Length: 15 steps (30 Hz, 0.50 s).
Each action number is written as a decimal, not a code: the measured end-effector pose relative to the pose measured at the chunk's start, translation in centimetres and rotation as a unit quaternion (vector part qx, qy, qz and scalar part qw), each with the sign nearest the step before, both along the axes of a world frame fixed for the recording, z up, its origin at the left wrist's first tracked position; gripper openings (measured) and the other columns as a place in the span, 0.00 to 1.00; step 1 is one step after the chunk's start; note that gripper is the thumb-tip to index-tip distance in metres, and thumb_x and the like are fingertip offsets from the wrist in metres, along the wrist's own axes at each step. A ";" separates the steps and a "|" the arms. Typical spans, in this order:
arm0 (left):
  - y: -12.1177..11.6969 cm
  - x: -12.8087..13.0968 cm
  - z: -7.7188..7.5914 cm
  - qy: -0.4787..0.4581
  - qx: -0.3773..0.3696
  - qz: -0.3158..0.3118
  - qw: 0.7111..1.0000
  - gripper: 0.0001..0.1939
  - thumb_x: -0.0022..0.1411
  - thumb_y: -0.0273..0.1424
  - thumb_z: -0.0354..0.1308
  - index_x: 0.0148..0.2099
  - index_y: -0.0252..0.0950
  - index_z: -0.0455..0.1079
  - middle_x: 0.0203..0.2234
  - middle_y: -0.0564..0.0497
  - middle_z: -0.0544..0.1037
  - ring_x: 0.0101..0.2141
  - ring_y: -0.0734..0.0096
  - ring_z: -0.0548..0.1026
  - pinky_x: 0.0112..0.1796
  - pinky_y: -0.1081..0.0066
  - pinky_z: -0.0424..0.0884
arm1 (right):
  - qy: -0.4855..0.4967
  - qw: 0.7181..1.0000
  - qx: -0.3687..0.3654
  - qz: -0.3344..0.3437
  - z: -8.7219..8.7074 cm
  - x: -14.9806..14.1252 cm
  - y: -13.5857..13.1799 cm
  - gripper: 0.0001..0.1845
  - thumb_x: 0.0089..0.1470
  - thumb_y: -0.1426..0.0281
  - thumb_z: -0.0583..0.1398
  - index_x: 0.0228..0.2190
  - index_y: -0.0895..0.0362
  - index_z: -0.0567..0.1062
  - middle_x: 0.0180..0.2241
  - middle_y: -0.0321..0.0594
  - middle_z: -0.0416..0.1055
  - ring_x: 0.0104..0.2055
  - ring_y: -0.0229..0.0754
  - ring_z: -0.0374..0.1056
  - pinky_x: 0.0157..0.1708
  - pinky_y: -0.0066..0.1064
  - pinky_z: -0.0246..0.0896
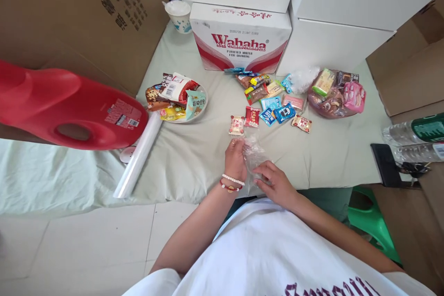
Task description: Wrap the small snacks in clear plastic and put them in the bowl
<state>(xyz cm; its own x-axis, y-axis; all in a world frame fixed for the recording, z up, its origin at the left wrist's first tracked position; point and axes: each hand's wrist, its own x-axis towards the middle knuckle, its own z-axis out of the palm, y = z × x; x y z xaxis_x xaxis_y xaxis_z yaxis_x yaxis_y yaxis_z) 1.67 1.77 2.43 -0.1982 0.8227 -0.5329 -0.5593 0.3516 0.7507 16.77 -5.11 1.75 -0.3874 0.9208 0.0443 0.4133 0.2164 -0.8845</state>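
My left hand (236, 157) is closed on a crumpled clear plastic bag (255, 150), just above the front edge of the cloth-covered table. Close to the bag's lower right side is my right hand (275, 184), its thumb and fingers curved but apart. Just beyond my left hand lie a cream-and-red snack packet (237, 125) and a red packet (252, 116). Blue packets (284, 113) and a brown-and-cream packet (301, 123) are scattered behind to the right. More mixed snack packets (257, 95) are heaped farther back.
A bowl of snacks (204, 101) stands left; a plastic-wrapped bowl of snacks (321, 110) stands right. A film roll (138, 157) and red jug (93, 106) occupy the left side. Behind are a Wahaha carton (243, 37) and paper cup (178, 16). A phone (384, 164) and bottles (402, 132) lie right.
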 end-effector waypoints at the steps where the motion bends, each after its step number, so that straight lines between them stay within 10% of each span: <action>1: -0.3 0.0 -0.2 0.005 0.008 0.003 1.000 0.12 0.57 0.40 0.63 0.35 0.38 0.67 0.29 0.57 0.73 0.32 0.76 0.72 0.34 0.75 0.68 | 0.022 0.999 -0.037 -0.016 0.4 0.0 0.1 0.12 0.66 0.60 0.59 0.44 0.52 0.78 0.38 0.41 0.71 0.35 0.41 0.68 0.36 0.34 0.66; 9: -4.4 0.9 -0.7 0.181 0.140 -0.095 0.969 0.22 0.71 0.48 0.54 0.57 0.42 0.77 0.58 0.45 0.78 0.59 0.58 0.74 0.60 0.57 0.69 | 0.191 0.942 -0.184 -0.204 3.0 -2.8 3.9 0.22 0.58 0.46 0.62 0.37 0.52 0.71 0.33 0.35 0.70 0.33 0.40 0.64 0.30 0.30 0.62; 15: -4.9 -0.1 -0.8 0.111 0.092 -0.063 0.988 0.23 0.69 0.49 0.56 0.59 0.44 0.75 0.62 0.46 0.73 0.59 0.60 0.72 0.48 0.64 0.77 | 0.250 0.917 -0.223 -0.218 2.1 -3.2 4.0 0.17 0.54 0.53 0.66 0.34 0.53 0.73 0.30 0.33 0.67 0.30 0.39 0.61 0.29 0.29 0.60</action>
<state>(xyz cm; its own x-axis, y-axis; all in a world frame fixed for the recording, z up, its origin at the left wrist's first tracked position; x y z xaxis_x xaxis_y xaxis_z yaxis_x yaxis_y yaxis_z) 1.58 -3.16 1.58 -0.1821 0.9271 -0.3278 -0.3347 0.2550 0.9072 13.55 -1.12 3.81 -0.0113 0.9532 -0.3021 -0.1066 -0.3016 -0.9475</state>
